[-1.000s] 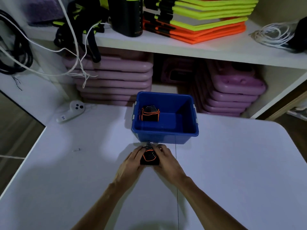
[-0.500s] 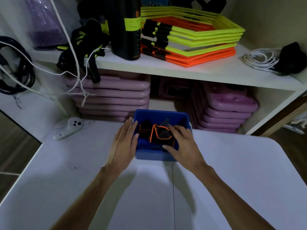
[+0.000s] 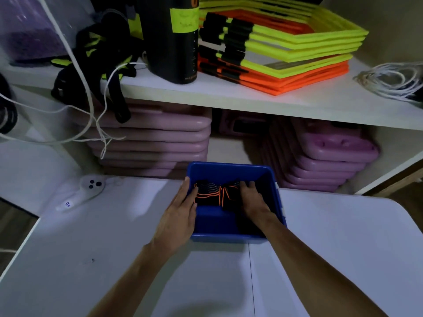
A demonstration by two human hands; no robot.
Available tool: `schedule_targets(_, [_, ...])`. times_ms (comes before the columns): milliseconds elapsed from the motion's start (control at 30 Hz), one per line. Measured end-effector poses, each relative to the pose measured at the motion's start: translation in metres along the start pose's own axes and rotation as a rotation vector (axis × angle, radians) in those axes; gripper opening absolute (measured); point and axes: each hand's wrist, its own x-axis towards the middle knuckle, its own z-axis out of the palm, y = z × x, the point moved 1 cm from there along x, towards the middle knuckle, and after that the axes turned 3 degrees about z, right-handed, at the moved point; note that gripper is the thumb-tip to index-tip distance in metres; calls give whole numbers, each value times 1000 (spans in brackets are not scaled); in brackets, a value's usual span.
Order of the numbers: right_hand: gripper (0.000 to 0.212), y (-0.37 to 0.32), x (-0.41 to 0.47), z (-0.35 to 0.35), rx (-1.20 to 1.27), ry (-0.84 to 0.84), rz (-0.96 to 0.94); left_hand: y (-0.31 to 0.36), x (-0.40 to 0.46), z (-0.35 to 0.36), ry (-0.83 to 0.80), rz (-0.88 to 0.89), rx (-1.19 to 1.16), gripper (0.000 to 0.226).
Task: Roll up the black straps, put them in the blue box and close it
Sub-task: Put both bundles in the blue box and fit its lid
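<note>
The blue box (image 3: pixel 229 171) stands open on the white table (image 3: pixel 91 259), near its far edge. Two rolled black straps with orange edging lie side by side inside it: one roll on the left (image 3: pixel 206 191), one on the right (image 3: pixel 230 194). My left hand (image 3: pixel 179 216) rests flat against the box's left wall, fingers over the rim and touching the left roll. My right hand (image 3: pixel 253 200) reaches inside the box, its fingers pressed on the right roll. No lid is in view.
A white controller (image 3: pixel 84 191) lies on the table at the left. Behind the box a shelf unit holds stacked pink cases (image 3: pixel 160 143), a black bottle (image 3: pixel 174 37), yellow and orange hoops (image 3: pixel 281 49), and loose white cords (image 3: pixel 91 120).
Both hands carried the second rolled strap from the table in front of the box into the box, beside the first roll. The right hand now reaches deeper inside.
</note>
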Motion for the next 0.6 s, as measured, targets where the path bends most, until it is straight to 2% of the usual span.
schedule_targets(200, [48,4,-1,6,57,-7,24,-1,-2,3,7,-9,-28,57])
schedule_targets(367, [73,-2,-16,-8,122,-43,63,0,1,1,-46,-48,-14,79])
schedule_targets(467, [74,-8,-29,-29,194,41,11,11,8,-8,-51,-43,20,89])
schedule_targets(600, [66,-17,-51,-81,229,223,-93,54,39,-35,-8,30,50,89])
